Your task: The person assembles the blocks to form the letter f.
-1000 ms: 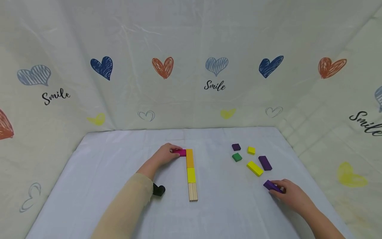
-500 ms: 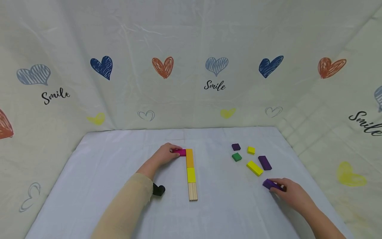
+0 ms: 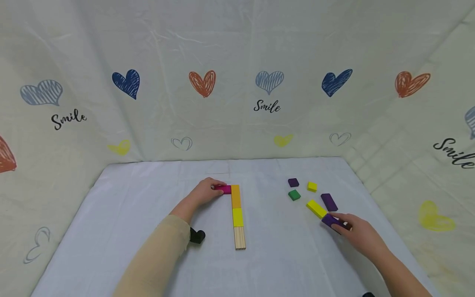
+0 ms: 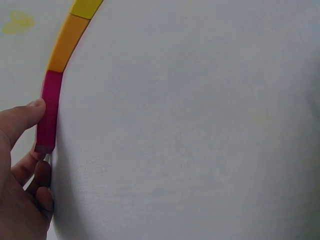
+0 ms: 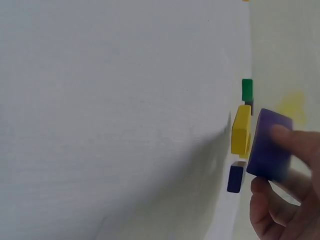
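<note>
Since the earlier frames the right hand point(image 3: 358, 234) has carried its purple block point(image 3: 331, 220) up and leftward off the near right part of the table point(image 3: 111, 231); the block now hangs just beside the near end of the long yellow block point(image 3: 316, 208), fingers and thumb pinched around it, as the right wrist view confirms point(image 5: 269, 145). The left hand point(image 3: 205, 192) has not moved: its fingers curl about the magenta block point(image 3: 224, 189), which lies flat with its end against the top of the orange block point(image 3: 236, 196). Below that run a yellow square point(image 3: 238, 217) and a plain wood block point(image 3: 239, 238), end to end. The loose pieces have stayed put: small purple point(image 3: 293, 182), green point(image 3: 294, 194), small yellow point(image 3: 312, 187) and flat purple point(image 3: 329, 202). There are no containers in view.
</note>
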Motion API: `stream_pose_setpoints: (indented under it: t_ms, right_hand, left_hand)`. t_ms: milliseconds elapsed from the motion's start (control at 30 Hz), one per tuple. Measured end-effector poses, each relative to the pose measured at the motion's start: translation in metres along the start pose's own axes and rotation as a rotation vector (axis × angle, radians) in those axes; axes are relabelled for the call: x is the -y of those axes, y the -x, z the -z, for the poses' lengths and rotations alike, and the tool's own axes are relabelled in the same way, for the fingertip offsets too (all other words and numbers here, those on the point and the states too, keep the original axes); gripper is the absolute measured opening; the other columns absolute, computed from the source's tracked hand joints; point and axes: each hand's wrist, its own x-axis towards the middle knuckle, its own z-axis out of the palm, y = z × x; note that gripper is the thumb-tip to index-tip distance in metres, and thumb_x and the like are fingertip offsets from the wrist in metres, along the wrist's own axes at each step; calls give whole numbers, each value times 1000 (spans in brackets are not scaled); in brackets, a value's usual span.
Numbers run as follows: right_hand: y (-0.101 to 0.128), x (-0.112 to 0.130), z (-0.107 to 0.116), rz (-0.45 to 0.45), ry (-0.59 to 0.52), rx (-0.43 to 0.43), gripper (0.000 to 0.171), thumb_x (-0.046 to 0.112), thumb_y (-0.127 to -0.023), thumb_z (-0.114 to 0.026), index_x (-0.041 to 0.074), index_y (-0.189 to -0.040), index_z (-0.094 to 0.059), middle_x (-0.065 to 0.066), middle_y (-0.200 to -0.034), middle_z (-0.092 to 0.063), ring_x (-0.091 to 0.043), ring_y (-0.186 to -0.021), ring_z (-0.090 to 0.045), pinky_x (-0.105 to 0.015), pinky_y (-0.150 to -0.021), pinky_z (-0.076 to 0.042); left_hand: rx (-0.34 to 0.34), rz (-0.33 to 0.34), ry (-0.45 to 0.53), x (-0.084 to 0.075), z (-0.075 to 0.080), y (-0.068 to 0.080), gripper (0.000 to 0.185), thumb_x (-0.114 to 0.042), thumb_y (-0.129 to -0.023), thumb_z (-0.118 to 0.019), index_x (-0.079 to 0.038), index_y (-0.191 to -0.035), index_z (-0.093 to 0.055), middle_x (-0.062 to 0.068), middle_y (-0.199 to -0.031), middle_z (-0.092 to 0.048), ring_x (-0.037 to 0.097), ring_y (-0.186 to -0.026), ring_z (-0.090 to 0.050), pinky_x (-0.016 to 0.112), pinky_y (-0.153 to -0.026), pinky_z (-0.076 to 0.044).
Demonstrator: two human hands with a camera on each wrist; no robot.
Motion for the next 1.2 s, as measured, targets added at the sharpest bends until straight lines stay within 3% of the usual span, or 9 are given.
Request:
stream_pose_setpoints:
  t_ms: [267, 533, 800, 1033, 1200]
  right_hand:
    - [-13, 16, 0, 37, -12, 16, 51, 40, -94, -66, 15, -139, -59, 0, -88, -59, -17, -75, -50, -30, -56, -42]
    - [-28, 38, -4, 102, -17, 29, 48, 35, -95, -67, 16, -138, -61, 1, -89, -60, -18, -79, -51, -31, -61, -43]
    - [-46, 63, -10, 187, -20, 29, 42, 29, -96, -65, 19, -137, -62, -9, -120, -67, -24, -99, -59, -45, -83, -52]
    - [-68, 84, -20, 214, -8, 66, 44, 30, -97, -65, 23, -140, -59, -6, -119, -66, -20, -92, -57, -36, -75, -50]
    - [-84, 101, -30, 224, -24, 87, 43, 28, -97, -65, 26, -139, -60, -7, -124, -65, -22, -101, -60, -42, -84, -52]
  left_hand:
    - [-1, -8, -1, 1, -1, -1, 34, -27, -94, -69, -26, -128, -68, 8, -123, -58, 25, -107, -51, 42, -96, -48]
    - [-5, -9, 5, 0, 0, 0, 35, -27, -94, -69, -26, -129, -68, 8, -125, -58, 25, -108, -51, 42, -96, -48]
    - [-1, 0, -4, 1, -1, -2, 35, -28, -94, -69, -27, -129, -68, 7, -125, -58, 25, -107, -51, 42, -97, -47]
    - [2, -2, 9, 2, -1, -1, 34, -27, -94, -69, -27, -128, -69, 8, -125, -58, 25, -107, -51, 42, -96, -48]
    - [1, -3, 13, 2, -1, -2, 33, -28, -94, -69, -28, -127, -69, 7, -122, -59, 25, -105, -51, 41, -95, -48]
